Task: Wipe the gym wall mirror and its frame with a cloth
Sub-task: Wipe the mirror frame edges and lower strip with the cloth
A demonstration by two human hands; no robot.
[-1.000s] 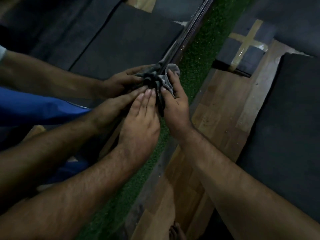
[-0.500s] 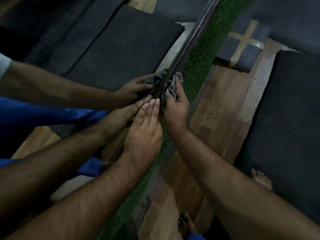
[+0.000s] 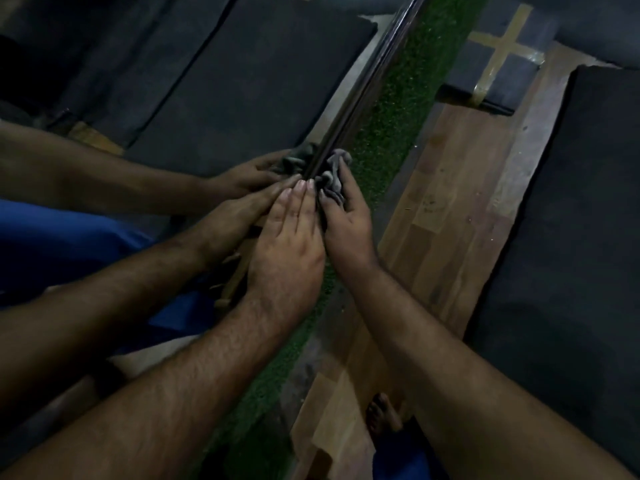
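Your left hand (image 3: 285,244) lies flat, fingers straight and together, tips against the mirror (image 3: 214,98), holding nothing. Just beside it, your right hand (image 3: 348,221) grips the bunched grey cloth (image 3: 332,176), fingers curled over it, pressing it against the dark frame (image 3: 367,77) beyond your fingertips.

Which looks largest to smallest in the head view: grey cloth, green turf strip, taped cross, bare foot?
1. green turf strip
2. taped cross
3. grey cloth and bare foot: similar, and hand and arm partly hide them, so unranked.
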